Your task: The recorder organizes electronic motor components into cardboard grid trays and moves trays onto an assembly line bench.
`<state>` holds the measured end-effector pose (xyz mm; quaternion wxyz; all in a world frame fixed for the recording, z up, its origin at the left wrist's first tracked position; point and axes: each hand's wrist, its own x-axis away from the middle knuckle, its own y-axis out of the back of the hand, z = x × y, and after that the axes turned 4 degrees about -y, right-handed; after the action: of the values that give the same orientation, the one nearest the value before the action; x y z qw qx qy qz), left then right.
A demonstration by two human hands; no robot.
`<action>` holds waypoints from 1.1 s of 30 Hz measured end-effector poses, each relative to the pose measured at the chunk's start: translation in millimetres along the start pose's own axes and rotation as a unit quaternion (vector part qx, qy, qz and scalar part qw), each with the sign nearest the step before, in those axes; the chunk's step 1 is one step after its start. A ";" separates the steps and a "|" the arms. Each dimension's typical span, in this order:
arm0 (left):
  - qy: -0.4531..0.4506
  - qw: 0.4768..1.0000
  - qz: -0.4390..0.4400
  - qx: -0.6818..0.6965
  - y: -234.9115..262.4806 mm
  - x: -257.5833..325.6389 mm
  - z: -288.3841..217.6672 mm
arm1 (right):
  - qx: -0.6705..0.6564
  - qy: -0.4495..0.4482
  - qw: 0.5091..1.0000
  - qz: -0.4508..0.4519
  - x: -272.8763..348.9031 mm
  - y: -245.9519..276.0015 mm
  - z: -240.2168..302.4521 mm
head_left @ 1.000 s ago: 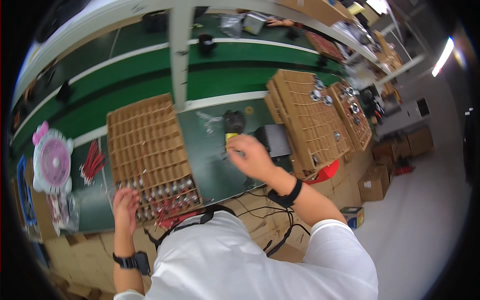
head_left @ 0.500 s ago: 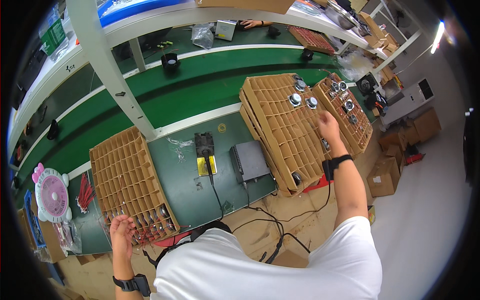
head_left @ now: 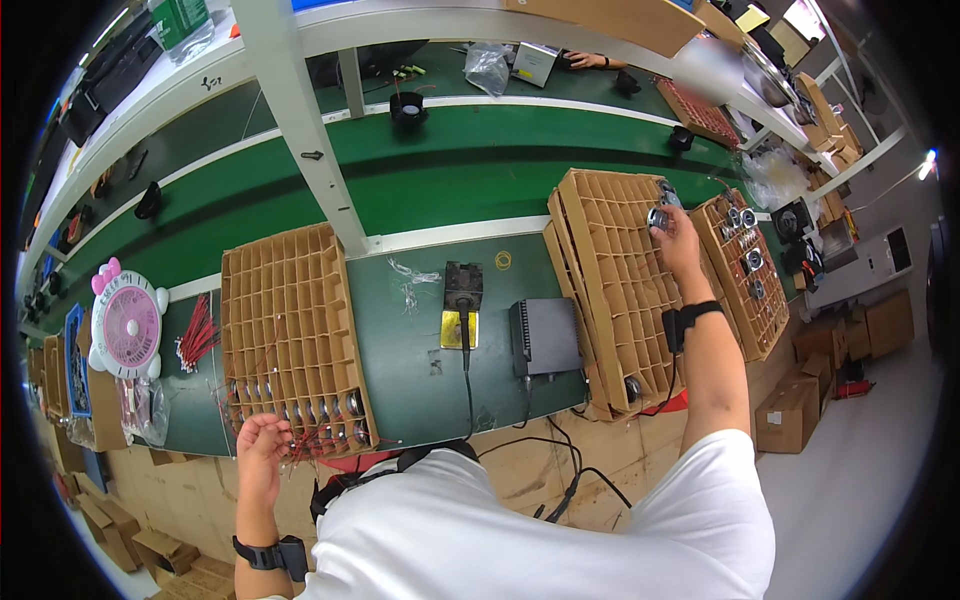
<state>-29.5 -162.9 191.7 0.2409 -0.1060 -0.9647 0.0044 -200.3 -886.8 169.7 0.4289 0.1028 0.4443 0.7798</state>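
Observation:
On the right, my right hand (head_left: pixel 678 243) grips a small round loudspeaker (head_left: pixel 656 219) by its edge, over the far right part of a divided cardboard tray (head_left: pixel 612 240). More speakers (head_left: pixel 668 192) lie just beyond the fingers, and one speaker (head_left: pixel 632 388) sits in the tray's near end. My left hand (head_left: pixel 264 437) is at the near left corner of another divided tray (head_left: pixel 285 290), its fingers curled together. Beside it, speakers (head_left: pixel 355 403) with red wires (head_left: pixel 325 437) fill the nearest cells. What the left fingers pinch, if anything, is too small to make out.
Between the trays stand a soldering iron holder (head_left: pixel 463 285) with a yellow sponge (head_left: pixel 459 330) and a dark box-shaped unit (head_left: pixel 546 337). A pink-and-white fan (head_left: pixel 130 325) and red wire bundle (head_left: pixel 198 335) are on the left. A third tray (head_left: pixel 745 270) holds speakers. A white post (head_left: pixel 305 130) rises behind.
The view has swung left, so the bench appears further right. My right hand has closed on a speaker from the tray. My left hand remains by the wired speakers.

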 end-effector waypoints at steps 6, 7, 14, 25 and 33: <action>-0.001 0.996 0.082 -0.022 -25.0 -11.7 -5.7 | -0.321 0.012 0.947 -0.012 42.1 -1.4 51.2; 0.002 0.996 0.084 -0.024 -28.5 -12.6 -6.1 | -0.319 0.008 0.948 -0.014 52.2 -1.1 62.3; 0.009 0.976 0.186 -0.109 -58.6 -14.5 -16.5 | -0.502 -0.095 0.856 0.081 132.8 1.5 164.3; -0.258 0.897 0.281 -0.225 -97.0 0.5 -43.1 | -0.721 -0.283 0.500 0.388 247.4 -61.8 317.8; 0.088 0.926 0.364 0.056 -33.2 14.2 -46.7 | -0.651 -0.298 0.545 0.436 299.7 -126.4 387.8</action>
<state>-26.7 -194.4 241.6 0.3122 -0.4362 -0.8329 0.1362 -100.5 -394.5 231.3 0.0928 0.2028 -0.4378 0.8710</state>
